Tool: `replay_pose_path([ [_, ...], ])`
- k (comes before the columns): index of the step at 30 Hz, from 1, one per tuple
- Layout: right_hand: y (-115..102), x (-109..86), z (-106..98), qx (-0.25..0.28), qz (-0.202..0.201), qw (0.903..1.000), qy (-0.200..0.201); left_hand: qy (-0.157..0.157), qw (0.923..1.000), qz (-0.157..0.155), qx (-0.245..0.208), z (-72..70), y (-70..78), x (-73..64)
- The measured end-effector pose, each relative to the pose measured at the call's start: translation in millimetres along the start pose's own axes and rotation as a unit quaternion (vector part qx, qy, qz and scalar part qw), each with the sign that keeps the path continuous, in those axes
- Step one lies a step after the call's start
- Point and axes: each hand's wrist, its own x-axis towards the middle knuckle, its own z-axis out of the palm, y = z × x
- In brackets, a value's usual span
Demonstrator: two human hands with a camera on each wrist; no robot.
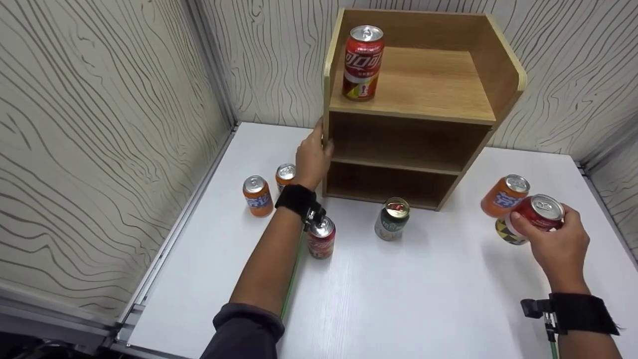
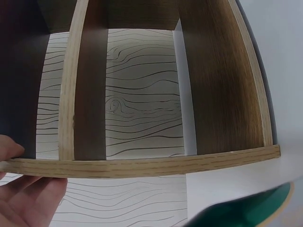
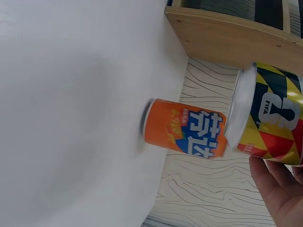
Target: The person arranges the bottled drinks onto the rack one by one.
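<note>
My left hand [image 1: 313,157] grips the left side panel of the wooden shelf [image 1: 413,117]; in the left wrist view, thumb and fingers [image 2: 40,198] lie on either side of the panel's front edge. My right hand [image 1: 560,247] holds a red cola can [image 1: 536,214] around its sides above the table. The right wrist view shows this can's patterned lower part [image 3: 272,113] with its base raised. Just behind it stands an orange soda can [image 1: 501,197], partly overlapped by it in the head view. Another red cola can [image 1: 364,65] stands upright at the shelf's top left.
On the white table [image 1: 389,299] stand a dark green can [image 1: 392,222] before the shelf, a red can [image 1: 321,242] by my left forearm, and two orange cans at left, one [image 1: 258,199] fully visible and one [image 1: 285,175] partly behind my wrist. Patterned walls [image 1: 124,124] surround the table.
</note>
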Motion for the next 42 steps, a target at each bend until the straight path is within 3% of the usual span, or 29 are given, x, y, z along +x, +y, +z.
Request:
replay_pose_path([
  [16,-26,-0.3,-11,-0.003,-0.051,0.9968,0.061,0.001,1.0000,-0.001,0.003,-0.5,-0.8,0.2],
  [22,-36,0.2,-16,0.000,-0.090,0.9923,0.085,-0.002,1.0000,0.001,0.007,0.6,-0.6,-0.1],
  [42,-75,2.8,-32,-0.004,-0.113,0.9876,0.109,-0.008,0.9999,-0.005,0.009,-0.5,1.1,0.6],
])
